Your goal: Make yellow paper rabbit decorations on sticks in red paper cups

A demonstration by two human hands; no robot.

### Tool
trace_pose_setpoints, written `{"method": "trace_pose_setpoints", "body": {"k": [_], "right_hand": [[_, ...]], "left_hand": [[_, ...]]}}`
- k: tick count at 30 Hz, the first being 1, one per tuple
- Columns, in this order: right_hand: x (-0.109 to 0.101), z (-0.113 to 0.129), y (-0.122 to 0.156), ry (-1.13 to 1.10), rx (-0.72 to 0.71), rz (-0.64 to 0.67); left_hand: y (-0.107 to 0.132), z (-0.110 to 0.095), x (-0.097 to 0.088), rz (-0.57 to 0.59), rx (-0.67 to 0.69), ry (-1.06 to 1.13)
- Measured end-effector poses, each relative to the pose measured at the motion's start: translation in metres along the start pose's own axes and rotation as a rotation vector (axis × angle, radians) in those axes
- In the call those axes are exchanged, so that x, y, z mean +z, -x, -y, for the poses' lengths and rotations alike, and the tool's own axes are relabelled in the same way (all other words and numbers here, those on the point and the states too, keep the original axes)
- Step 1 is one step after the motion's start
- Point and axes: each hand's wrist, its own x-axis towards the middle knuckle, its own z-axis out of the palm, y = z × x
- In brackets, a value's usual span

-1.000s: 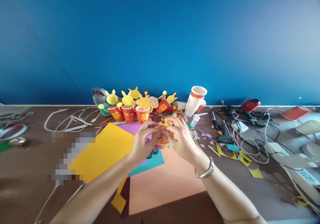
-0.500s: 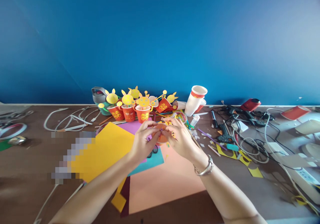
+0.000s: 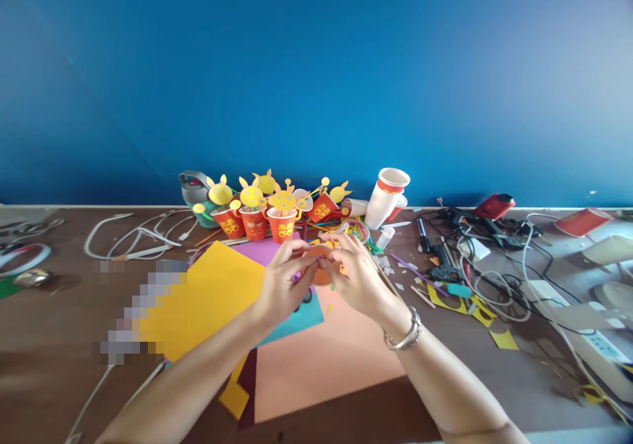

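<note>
Between my two hands is an orange paper disc (image 3: 321,278), raised above the sheets of coloured paper. My left hand (image 3: 288,276) pinches it near the middle from one side. From the other side my right hand (image 3: 357,274) brings thumb and fingertips to the same spot, where a tiny purple bit shows; what it is cannot be made out. Below lie a peach sheet (image 3: 321,371), a teal sheet (image 3: 297,322) and a large yellow sheet (image 3: 212,299). Black scissor handles (image 3: 305,300) peek out beside my left hand.
Red paper cups (image 3: 283,227) with yellow paper animal heads stand along the wall. Stacked white cups (image 3: 383,203) rise to their right. A glue gun (image 3: 444,264), tangled cables, a power strip (image 3: 601,348) and yellow scraps (image 3: 504,340) lie on the right.
Both hands stay in nearly the same place. The orange disc seems slightly more upright toward me, and the fingertips have shifted a little on it.
</note>
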Motion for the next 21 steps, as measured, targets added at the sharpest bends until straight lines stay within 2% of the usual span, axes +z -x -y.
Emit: {"method": "trace_pose_setpoints", "body": {"k": [5,15,21], "right_hand": [[0.0004,0.0023,0.0004,0.004,0.010,-0.028],[-0.0034,-0.0016,-0.0002,0.022,0.007,0.042],[-0.0012,0.0041,0.0002,0.061,0.002,0.004]], "left_hand": [[0.0019,0.0021,0.0022,-0.021,0.008,0.007],[-0.0011,-0.0012,-0.0002,-0.043,0.063,-0.081],[0.0013,-0.0017,0.0000,-0.030,0.114,-0.189]]}}
